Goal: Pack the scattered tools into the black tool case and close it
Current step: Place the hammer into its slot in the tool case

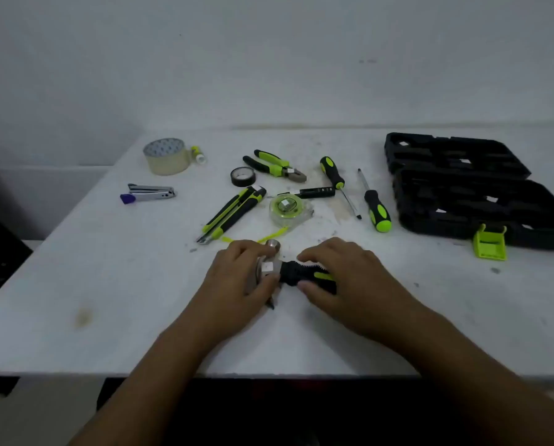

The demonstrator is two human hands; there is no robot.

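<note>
Both hands meet near the front middle of the white table [108, 284], holding a hammer [288, 273] that lies on it. The left hand [237, 278] curls round the metal head, and the right hand [349, 284] clasps the black and green handle between thumb and fingers. The hammer's long axis runs left to right, head to the left and handle to the right. The end of the handle is hidden under the right palm, and much of the head is hidden under the left fingers.

Just beyond the hands lie a utility knife [233, 214] and a tape measure [286, 207] with a green cord. Farther off are a roll of black tape [242, 176], pliers [274, 165], a slim black tool [311, 192] too small to identify, and two screwdrivers [332, 172] [378, 210].

At the far right the black tool case [462, 188] lies open flat, well apart from the hammer, with a green latch [490, 243] on its near edge. Its dark moulded recesses show only small pale tags, and its right side is cut off.

At the far left are a wide tape roll [166, 156], a small bottle [198, 153] and a stapler [150, 193].
</note>
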